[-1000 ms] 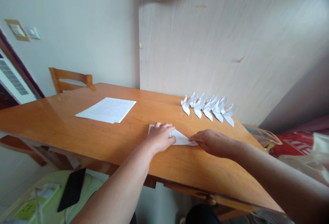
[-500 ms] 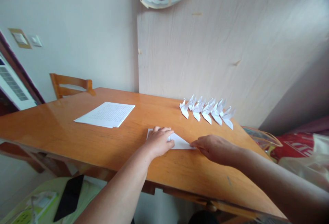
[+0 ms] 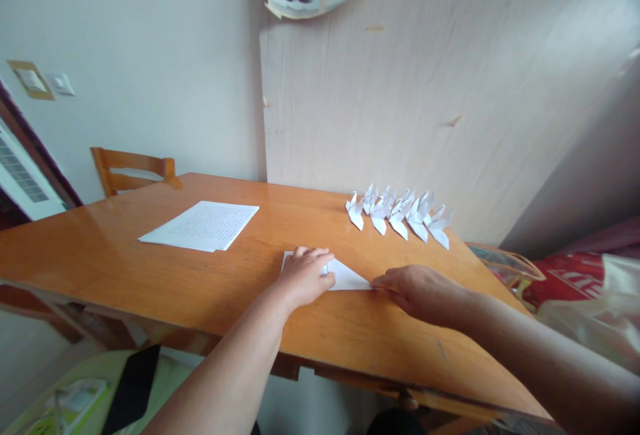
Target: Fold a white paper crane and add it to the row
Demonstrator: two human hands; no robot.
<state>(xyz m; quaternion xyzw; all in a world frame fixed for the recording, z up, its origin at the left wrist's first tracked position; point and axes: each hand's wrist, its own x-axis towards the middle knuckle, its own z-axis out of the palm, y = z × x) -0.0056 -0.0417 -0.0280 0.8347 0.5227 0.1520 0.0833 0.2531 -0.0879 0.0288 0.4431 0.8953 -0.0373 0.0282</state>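
Note:
A white sheet of paper [image 3: 346, 277], folded into a triangle, lies on the orange wooden table [image 3: 150, 272]. My left hand [image 3: 303, 275] rests flat on its left part with the fingers stretched out, pressing it down. My right hand [image 3: 417, 290] lies with its fingertips at the paper's right corner, fingers together and flat on the table. Neither hand grips anything. Behind the paper, near the wall, stands a row of several folded white paper cranes [image 3: 398, 215].
A stack of printed sheets [image 3: 201, 225] lies on the table's left half. A wooden chair [image 3: 131, 167] stands at the far left end. A red and clear plastic bag [image 3: 570, 288] sits off the right edge. A black phone [image 3: 131, 388] lies below the near edge.
Both hands have stayed on the folded paper; the right fingertips slid slightly along its right corner. The view has shifted a little to the right.

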